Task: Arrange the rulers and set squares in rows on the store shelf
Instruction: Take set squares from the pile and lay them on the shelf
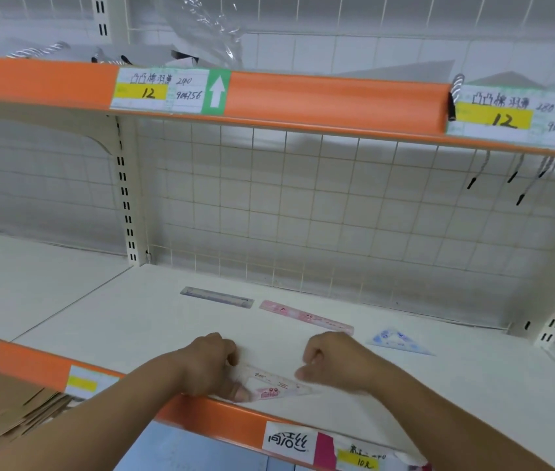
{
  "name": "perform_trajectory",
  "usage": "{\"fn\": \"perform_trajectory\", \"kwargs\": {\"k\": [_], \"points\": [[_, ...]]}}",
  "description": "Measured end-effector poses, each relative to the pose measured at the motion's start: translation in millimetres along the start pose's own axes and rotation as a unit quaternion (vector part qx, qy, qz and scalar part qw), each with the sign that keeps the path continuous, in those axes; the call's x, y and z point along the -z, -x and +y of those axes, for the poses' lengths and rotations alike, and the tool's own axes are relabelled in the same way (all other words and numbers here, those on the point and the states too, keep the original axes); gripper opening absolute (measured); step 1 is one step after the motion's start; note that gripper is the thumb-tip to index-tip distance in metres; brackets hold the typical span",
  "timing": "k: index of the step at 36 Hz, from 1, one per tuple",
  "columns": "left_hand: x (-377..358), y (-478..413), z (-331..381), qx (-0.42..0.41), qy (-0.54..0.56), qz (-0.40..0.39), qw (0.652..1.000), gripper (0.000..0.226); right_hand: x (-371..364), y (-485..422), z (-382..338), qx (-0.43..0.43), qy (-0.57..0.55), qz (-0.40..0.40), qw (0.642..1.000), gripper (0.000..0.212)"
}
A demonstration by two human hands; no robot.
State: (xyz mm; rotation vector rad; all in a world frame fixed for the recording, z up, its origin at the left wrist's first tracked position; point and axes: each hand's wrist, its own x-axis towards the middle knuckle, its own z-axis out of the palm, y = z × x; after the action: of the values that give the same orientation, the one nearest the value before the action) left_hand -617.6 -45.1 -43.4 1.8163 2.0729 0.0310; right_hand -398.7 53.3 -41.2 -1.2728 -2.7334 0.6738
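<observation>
Head view: pink set square (269, 385) lies at front edge of shelf (153, 321), just behind the orange lip (221, 421). Left hand (208, 363) pinches its left corner, thumb underneath. Right hand (335, 362) curled, one fingertip by the right end; can't tell if it grips or only touches. Behind: grey-blue ruler (216, 297), pink ruler (306, 317), blue set square (398, 343), all apart. Judgement: slide it flat w/ both hands, long edge parallel to shelf front, no overlap. Risk: slips off lip.
</observation>
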Motion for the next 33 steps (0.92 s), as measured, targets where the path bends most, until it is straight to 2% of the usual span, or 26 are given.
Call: {"fn": "perform_trajectory", "kwargs": {"k": [3,5,11,13,16,18,20,21,27,33], "points": [[-0.4,2.6,4.3,0.022,-0.033,0.004,0.999,0.062,-9.3,3.8,-16.3,0.002,0.018,-0.039,0.999,0.052],[-2.0,2.8,8.5,0.030,-0.050,0.010,0.998,0.060,-14.4,3.9,-23.3,-0.002,0.039,-0.045,0.998,0.057],[-6.0,1.2,15.0,0.031,-0.056,0.029,0.998,0.047,-22.0,9.3,-38.6,-0.047,0.038,-0.047,0.997,0.055],[-6.5,1.9,15.6,0.033,-0.051,0.035,0.998,0.045,-25.1,7.6,-39.0,-0.056,0.033,-0.039,0.997,0.041],[-6.4,2.9,16.3,0.033,-0.040,0.037,0.998,0.043,-28.4,7.0,-40.8,-0.067,0.030,-0.028,0.997,0.039],[-6.3,3.9,16.9,0.033,-0.034,0.036,0.998,0.043,-27.7,8.6,-40.9,-0.057,0.041,-0.031,0.997,0.023],[-6.6,4.9,17.2,0.033,-0.032,0.037,0.998,0.043,-25.7,11.2,-41.8,-0.052,0.052,-0.031,0.997,0.043],[-6.9,5.3,17.3,0.033,-0.033,0.037,0.998,0.043,-25.5,11.0,-40.8,-0.050,0.056,-0.033,0.997,0.046],[-7.9,5.8,16.3,0.031,-0.032,0.036,0.998,0.043,-27.7,11.0,-37.6,-0.017,0.079,-0.014,0.997,0.044],[-7.2,5.0,17.6,0.015,-0.003,0.035,0.999,0.030,-33.1,13.7,-35.5,0.016,0.150,0.014,0.988,0.034]]}}
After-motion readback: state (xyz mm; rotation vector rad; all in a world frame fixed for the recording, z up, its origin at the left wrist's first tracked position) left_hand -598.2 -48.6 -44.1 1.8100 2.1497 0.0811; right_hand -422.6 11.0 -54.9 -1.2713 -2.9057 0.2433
